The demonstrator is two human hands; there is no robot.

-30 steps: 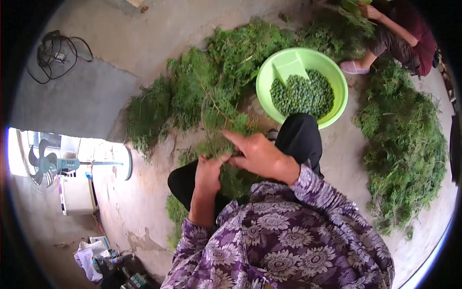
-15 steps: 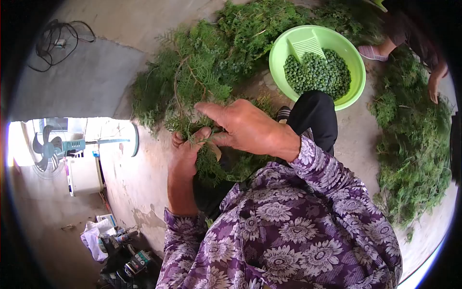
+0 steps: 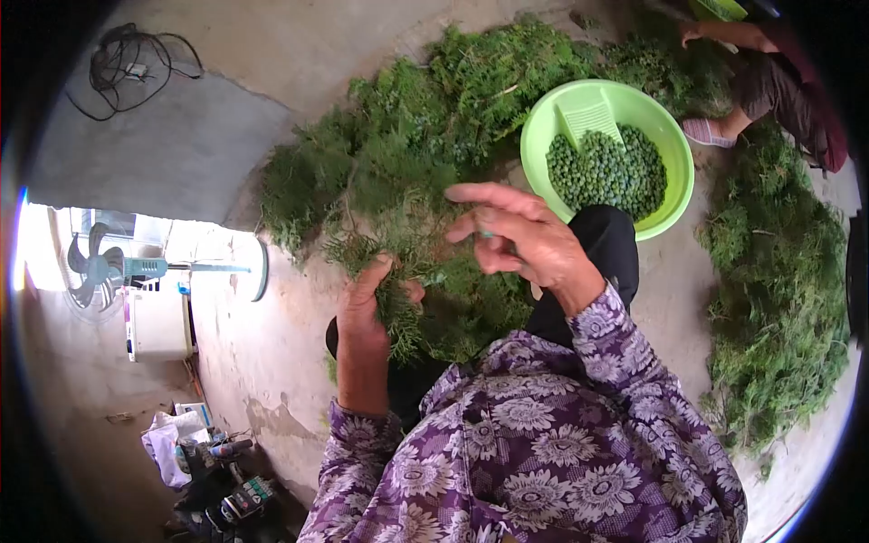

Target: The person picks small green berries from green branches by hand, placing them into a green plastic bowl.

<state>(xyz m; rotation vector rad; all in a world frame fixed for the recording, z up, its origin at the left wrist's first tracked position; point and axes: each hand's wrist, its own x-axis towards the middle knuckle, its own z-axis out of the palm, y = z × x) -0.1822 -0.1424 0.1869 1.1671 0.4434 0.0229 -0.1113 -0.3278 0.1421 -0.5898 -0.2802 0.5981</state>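
Note:
My left hand (image 3: 367, 303) is closed around a leafy evergreen branch (image 3: 403, 312) in front of my lap, thumb on top. To its right, clear of the branch, my right hand (image 3: 534, 237) is raised with the index finger stretched out. Its thumb and other fingers are curled together around a small green thing, seemingly a seed cone (image 3: 486, 235). Beyond the right hand stands a light green basin (image 3: 534, 136) with a ribbed washboard panel (image 3: 593, 113). Many small round green seed cones (image 3: 615, 181) fill its lower part.
Cut evergreen branches (image 3: 407, 118) lie heaped ahead, and another pile (image 3: 778, 308) runs along the right. Another person's foot (image 3: 708, 132) rests near the basin. A standing fan (image 3: 104, 265) and coiled black cable (image 3: 118, 77) are at left.
My right hand has drawn away from the left hand, moving right towards the basin. The left hand keeps hold of the branch. The other person's hand has moved up from the right pile.

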